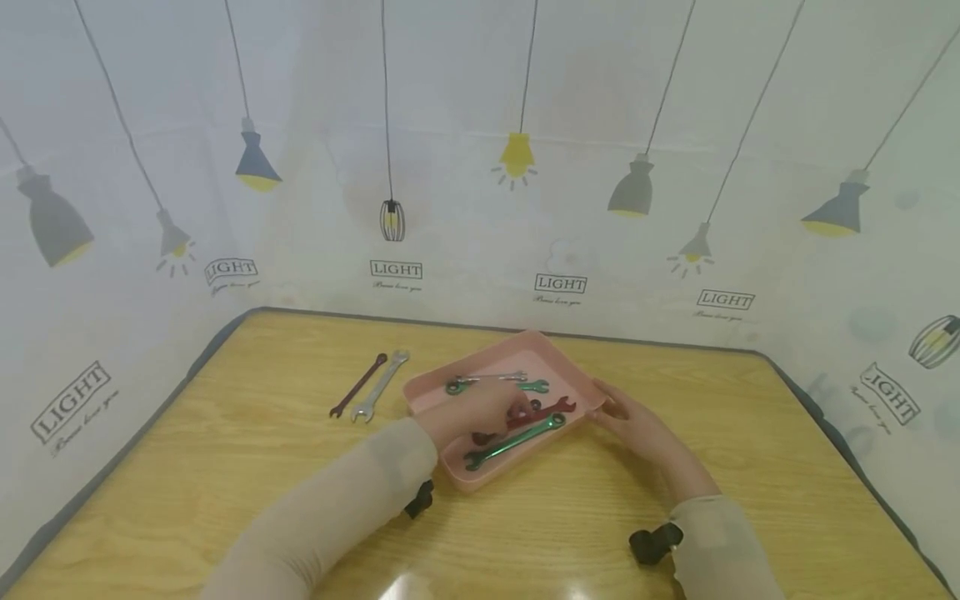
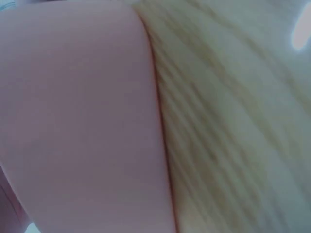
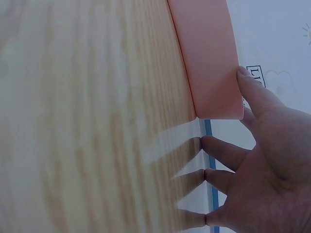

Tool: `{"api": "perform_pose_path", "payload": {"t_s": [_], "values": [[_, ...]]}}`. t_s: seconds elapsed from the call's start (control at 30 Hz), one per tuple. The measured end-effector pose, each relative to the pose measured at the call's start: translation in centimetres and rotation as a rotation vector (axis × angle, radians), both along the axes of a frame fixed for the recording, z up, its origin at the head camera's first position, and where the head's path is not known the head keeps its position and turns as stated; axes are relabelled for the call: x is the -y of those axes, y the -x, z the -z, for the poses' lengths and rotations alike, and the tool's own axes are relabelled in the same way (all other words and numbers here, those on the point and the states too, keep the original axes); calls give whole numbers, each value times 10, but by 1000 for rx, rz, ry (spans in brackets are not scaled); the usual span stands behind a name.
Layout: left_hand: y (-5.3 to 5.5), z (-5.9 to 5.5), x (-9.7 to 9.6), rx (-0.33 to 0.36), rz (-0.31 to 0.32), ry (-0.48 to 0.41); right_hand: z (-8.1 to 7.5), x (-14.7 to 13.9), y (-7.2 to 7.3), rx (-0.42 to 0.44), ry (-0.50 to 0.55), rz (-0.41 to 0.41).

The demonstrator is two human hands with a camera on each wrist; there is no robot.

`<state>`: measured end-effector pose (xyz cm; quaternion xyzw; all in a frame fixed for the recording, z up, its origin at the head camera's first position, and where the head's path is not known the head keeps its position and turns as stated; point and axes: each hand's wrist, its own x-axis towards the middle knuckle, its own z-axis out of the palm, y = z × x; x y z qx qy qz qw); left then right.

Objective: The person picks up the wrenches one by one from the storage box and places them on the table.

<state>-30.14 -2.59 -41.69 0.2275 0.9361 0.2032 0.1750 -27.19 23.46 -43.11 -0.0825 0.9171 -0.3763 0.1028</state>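
A pink tray [image 1: 551, 354] lies at an angle on the table, holding several wrenches. My left hand [image 1: 480, 408] reaches into it, with bent fingers on a red wrench [image 1: 558, 408] and partly covering it. In front of that hand is a green wrench [image 1: 517, 442]; behind it lie another green wrench [image 1: 534, 387] and a silver wrench [image 1: 491, 378]. The tray's outer wall [image 2: 87, 116] fills much of the left wrist view, which hides the left fingers. My right hand [image 3: 272, 155] pinches the tray's right corner, thumb at the rim, other fingers spread by the table.
Left of the tray, a dark red wrench [image 1: 358, 386] and a silver wrench [image 1: 381, 387] lie side by side on the wooden table [image 1: 247, 442]. A white curtain [image 1: 465, 167] printed with lamps surrounds the table's back and sides.
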Motion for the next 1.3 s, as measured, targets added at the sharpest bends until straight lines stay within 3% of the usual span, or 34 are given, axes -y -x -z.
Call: {"api": "perform_pose_path", "payload": {"t_s": [0.3,0.5,0.77,0.9,1.13,1.3], "values": [[-2,-5,0,27,-42,-20,-1,-1,0,-22,-16,-18],[-5,-10,3,47,-117,-28,1,-2,2,-19,-1,-16],[-7,-9,5,118,-174,-128,3,-3,2,-22,16,-26],[-4,-7,9,148,-186,-189,2,-2,2,-16,12,-22],[6,-7,14,159,-246,-154,-1,0,1,-5,0,-12],[7,-10,22,166,-251,-279,0,-1,2,-5,-4,-14]]}}
